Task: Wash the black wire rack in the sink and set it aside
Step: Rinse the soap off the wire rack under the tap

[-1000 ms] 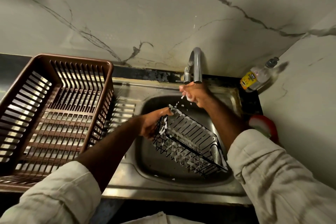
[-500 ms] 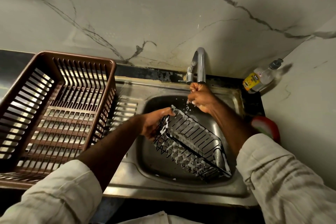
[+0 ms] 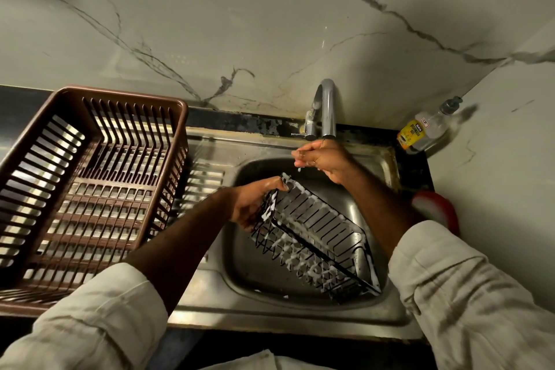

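Observation:
The black wire rack point(image 3: 312, 237) lies tilted inside the steel sink point(image 3: 261, 273), streaked with white soap foam. My left hand point(image 3: 255, 204) grips its upper left corner. My right hand point(image 3: 322, 159) is apart from the rack, held just under the spout of the faucet point(image 3: 327, 111), fingers loosely curled with nothing in them and foam dripping off.
A brown plastic dish basket point(image 3: 90, 189) sits on the drainboard left of the sink. A dish-soap bottle point(image 3: 420, 129) leans in the back right corner. A red and white object point(image 3: 435, 210) rests at the sink's right edge. Marble wall rises behind.
My right hand has risen from near the rack's top corner up to just below the spout. The left hand and the rack have hardly moved.

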